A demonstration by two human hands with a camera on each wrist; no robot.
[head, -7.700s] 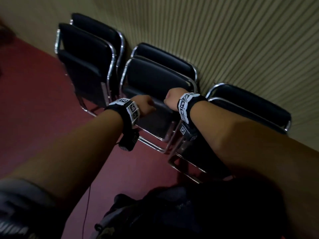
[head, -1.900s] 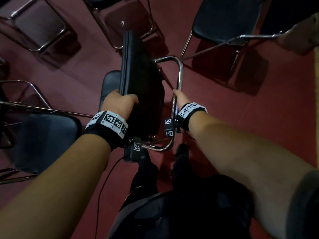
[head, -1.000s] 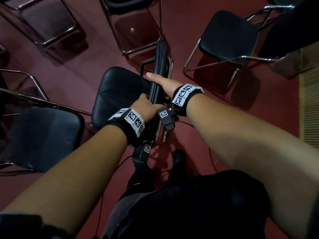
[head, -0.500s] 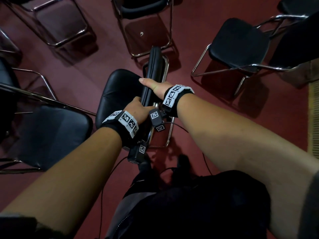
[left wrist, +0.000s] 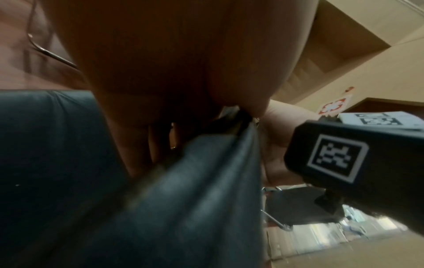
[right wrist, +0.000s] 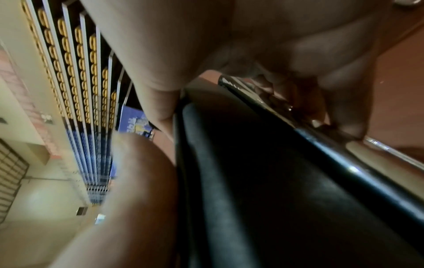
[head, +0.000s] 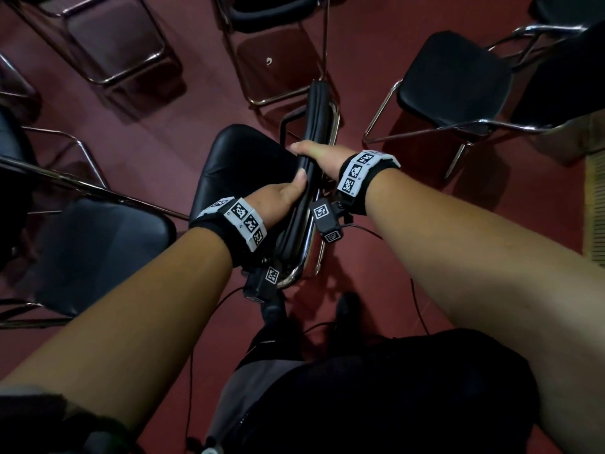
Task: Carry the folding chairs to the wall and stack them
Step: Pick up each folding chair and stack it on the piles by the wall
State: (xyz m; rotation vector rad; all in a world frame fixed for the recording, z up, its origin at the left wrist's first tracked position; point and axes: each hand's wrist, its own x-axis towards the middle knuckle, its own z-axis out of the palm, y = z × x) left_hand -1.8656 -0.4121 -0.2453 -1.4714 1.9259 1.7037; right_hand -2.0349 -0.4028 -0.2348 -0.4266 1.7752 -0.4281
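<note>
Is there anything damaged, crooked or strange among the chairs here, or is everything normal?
Nothing looks damaged or spilled. The folded chair is gripped on edge by the left hand and the right hand, as the task would have it. The open chairs around it stand at mixed angles on the red floor, in no row.

Six folding chairs (head: 314,132), two hands (head: 278,199), two wristbands (head: 242,221).

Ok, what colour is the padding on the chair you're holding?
Black padding on a chrome frame; the head view shows it best.
</note>
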